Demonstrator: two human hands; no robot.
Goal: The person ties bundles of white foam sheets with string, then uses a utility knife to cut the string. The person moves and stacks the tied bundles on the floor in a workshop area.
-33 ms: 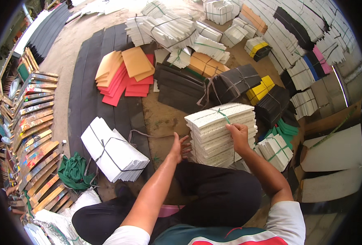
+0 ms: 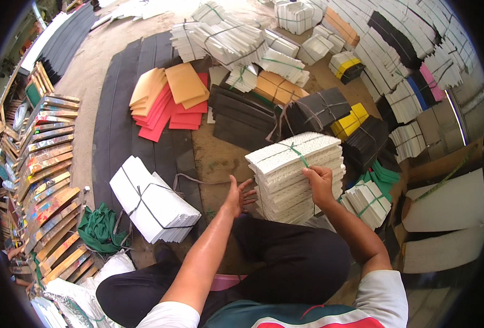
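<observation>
A tall stack of white textured foam sheets (image 2: 291, 180) stands in front of my right knee, its top face tilted. Across its top runs a green tie strip (image 2: 292, 147), knotted near the middle. My right hand (image 2: 319, 183) is closed, pinching the loose end of this strip at the stack's near right edge. My left hand (image 2: 238, 197) hangs beside the stack's left side, fingers spread and nothing in them. Left of that hand lies a tied bundle of smooth white sheets (image 2: 153, 202), bound crosswise with a dark strip.
Beyond are orange sheets (image 2: 187, 87), red sheets (image 2: 155, 127), black sheets (image 2: 241, 117) and a tied black bundle (image 2: 315, 112). A smaller white bundle (image 2: 365, 203) sits right. Green cloth (image 2: 100, 229) and paint-stained wooden pieces (image 2: 48, 164) lie left. Tied bundles (image 2: 403, 98) line the right wall.
The top of the white textured stack has risen and tipped slightly, so more of its upper face shows. Both hands keep nearly the same place and pose.
</observation>
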